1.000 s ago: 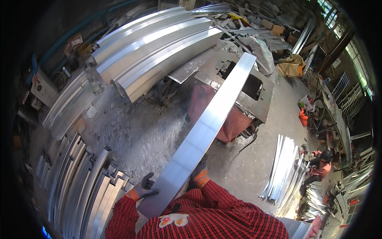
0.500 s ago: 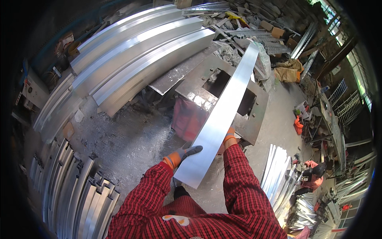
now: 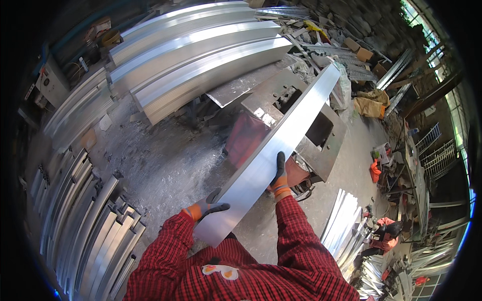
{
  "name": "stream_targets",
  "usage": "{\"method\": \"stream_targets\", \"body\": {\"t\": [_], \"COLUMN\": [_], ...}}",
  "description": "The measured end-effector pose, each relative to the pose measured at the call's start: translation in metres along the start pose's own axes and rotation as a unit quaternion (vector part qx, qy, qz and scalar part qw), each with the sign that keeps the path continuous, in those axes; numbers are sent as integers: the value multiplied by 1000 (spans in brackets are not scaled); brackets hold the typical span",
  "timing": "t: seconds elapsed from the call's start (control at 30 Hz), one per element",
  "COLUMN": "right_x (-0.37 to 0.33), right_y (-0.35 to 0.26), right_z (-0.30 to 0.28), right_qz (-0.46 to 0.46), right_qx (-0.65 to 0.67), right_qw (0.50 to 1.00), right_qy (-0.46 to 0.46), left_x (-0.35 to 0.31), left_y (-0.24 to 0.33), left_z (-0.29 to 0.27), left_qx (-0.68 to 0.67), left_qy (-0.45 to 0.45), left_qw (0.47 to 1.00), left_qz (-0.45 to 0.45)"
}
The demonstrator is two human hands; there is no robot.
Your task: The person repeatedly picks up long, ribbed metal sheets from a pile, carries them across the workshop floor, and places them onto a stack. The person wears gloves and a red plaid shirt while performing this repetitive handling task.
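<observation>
A long, flat silver metal profile (image 3: 273, 155) slants from just in front of my body up toward the far right. My left hand (image 3: 207, 205), in a grey and orange glove, grips its near left edge with the thumb on top. Farther along, on the opposite edge, my right hand (image 3: 280, 175) holds it, thumb laid over the top face and fingers hidden beneath. The profile's far part passes above a dark metal table (image 3: 331, 145) with rectangular openings.
Stacked bundles of long metal profiles (image 3: 201, 62) lie at the far left. More profiles stand in a pile (image 3: 100, 226) at the lower left. White strips (image 3: 343, 215) lie at the right, near a person (image 3: 386, 235) in red. Scrap and boxes (image 3: 365, 54) fill the back.
The profile has come nearer my body and swung clockwise, its near end now farther left. My left hand moved left with it; my right thumb now shows on top.
</observation>
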State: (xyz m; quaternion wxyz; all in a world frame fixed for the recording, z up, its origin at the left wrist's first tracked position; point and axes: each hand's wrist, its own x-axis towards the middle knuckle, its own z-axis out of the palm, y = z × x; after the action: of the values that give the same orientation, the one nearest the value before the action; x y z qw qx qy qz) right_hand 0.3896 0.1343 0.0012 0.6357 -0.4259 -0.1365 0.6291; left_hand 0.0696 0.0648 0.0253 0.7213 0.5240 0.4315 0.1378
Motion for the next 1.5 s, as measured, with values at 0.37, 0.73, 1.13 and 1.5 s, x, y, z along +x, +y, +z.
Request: {"method": "stream_targets", "body": {"t": [0.37, 0.73, 1.13, 1.5], "right_x": [-201, -235, 80, 174], "right_y": [258, 273, 13, -158], "right_z": [-7, 11, -40, -16], "right_qz": [97, 111, -56, -158], "right_qx": [-191, -222, 78, -75], "right_qw": [976, 963, 994, 980], "right_qy": [40, 101, 51, 90], "left_x": [-244, -274, 49, 174], "left_y": [-188, -226, 10, 167], "left_z": [-56, -61, 1, 32], "left_qx": [-7, -64, -86, -198], "left_qy": [18, 0, -10, -42], "left_qw": [998, 995, 996, 979], "left_qz": [-58, -82, -32, -13]}}
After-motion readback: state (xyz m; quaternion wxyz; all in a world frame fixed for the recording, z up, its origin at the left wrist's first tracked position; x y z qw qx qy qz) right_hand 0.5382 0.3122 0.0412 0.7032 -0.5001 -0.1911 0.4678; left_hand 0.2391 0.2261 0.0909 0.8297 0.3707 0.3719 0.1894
